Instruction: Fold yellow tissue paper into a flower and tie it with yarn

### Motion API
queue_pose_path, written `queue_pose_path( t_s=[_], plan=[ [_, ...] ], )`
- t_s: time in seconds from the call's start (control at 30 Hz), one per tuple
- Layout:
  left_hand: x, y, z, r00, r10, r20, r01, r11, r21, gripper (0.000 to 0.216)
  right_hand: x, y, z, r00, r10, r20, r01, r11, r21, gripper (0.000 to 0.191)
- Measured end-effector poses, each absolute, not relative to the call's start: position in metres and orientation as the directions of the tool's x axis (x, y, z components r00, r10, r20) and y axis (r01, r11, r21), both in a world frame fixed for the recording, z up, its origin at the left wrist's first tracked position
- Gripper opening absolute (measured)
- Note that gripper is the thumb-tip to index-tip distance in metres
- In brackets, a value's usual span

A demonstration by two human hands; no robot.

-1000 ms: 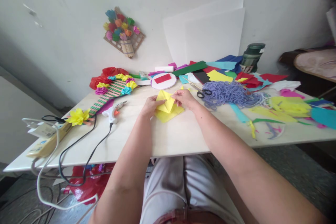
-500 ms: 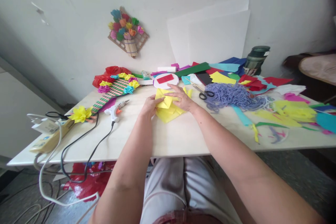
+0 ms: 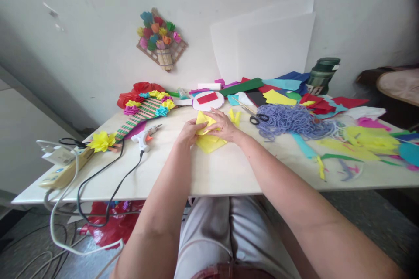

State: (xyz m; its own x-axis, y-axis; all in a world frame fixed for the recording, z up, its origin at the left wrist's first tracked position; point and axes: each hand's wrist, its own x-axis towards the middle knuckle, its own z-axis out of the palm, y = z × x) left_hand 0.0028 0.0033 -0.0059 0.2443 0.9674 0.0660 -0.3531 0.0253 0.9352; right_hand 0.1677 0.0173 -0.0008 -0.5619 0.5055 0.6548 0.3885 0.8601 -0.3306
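Observation:
A sheet of yellow paper (image 3: 209,141), partly folded, lies on the white table (image 3: 216,170) in front of me. My left hand (image 3: 188,133) holds its left edge, fingers curled onto the paper. My right hand (image 3: 222,125) lies flat over the fold, fingers stretched out and pressing down. Small yellow paper scraps (image 3: 235,116) lie just right of my right hand. Black-handled scissors (image 3: 258,117) rest a little further right.
A white glue gun (image 3: 144,136) with a black cord lies to the left, beside a striped paper craft with paper flowers (image 3: 144,111). A heap of lilac yarn (image 3: 291,120), coloured paper sheets (image 3: 281,91) and a green jar (image 3: 322,74) fill the right and back.
My right hand went from pinching the raised paper flap to lying flat on it. The fold is pressed down lower on the table. The camera shifted slightly.

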Motion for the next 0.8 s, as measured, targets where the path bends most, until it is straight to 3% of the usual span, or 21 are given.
queue_pose_path(
  t_s=[0.47,0.63,0.8],
  plan=[
    [0.004,0.001,-0.004,0.225,0.971,0.081,-0.318,-0.005,0.948,0.038,0.167,0.015,0.000,-0.484,0.553,0.678,0.432,0.825,-0.365,0.007],
    [0.004,0.003,-0.005,0.193,0.978,0.074,-0.355,-0.001,0.935,0.036,0.170,0.013,0.002,-0.494,0.503,0.710,0.447,0.847,-0.289,0.042],
    [0.003,0.009,-0.010,0.208,0.977,0.039,-0.387,0.045,0.921,0.035,0.169,0.004,0.010,-0.573,0.426,0.700,0.454,0.876,-0.162,0.046]
  ],
)
